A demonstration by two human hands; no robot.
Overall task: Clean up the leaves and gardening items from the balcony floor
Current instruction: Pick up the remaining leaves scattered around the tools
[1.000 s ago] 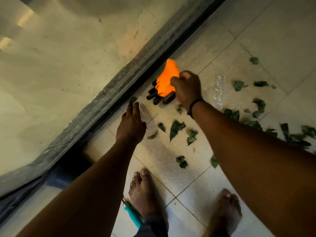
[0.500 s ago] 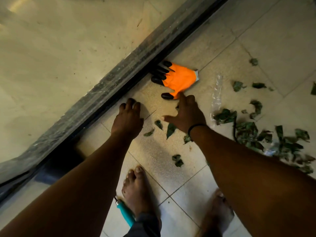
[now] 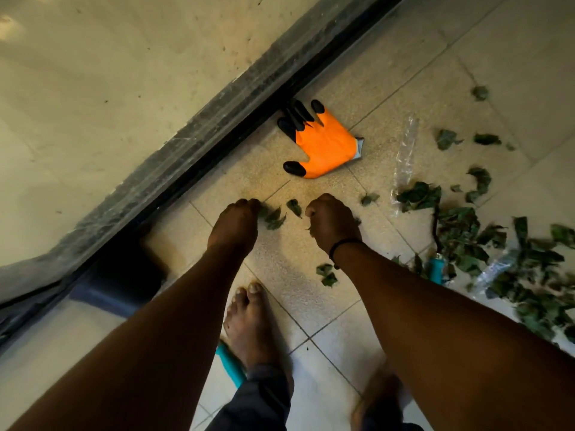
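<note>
Both hands have closed since half a second ago: the left hand point(image 3: 235, 223) now bunches its fingers on small leaves point(image 3: 273, 217), and the right hand point(image 3: 331, 220) is fisted, leaf bits showing at its edge. Beyond them the orange glove point(image 3: 326, 147) lies flat on the tiled floor point(image 3: 311, 293); right of the glove sits a leaf pile point(image 3: 473, 241).

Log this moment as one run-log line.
left hand: gathering leaves | right hand: closed on leaves | orange glove: on floor, untouched
</note>
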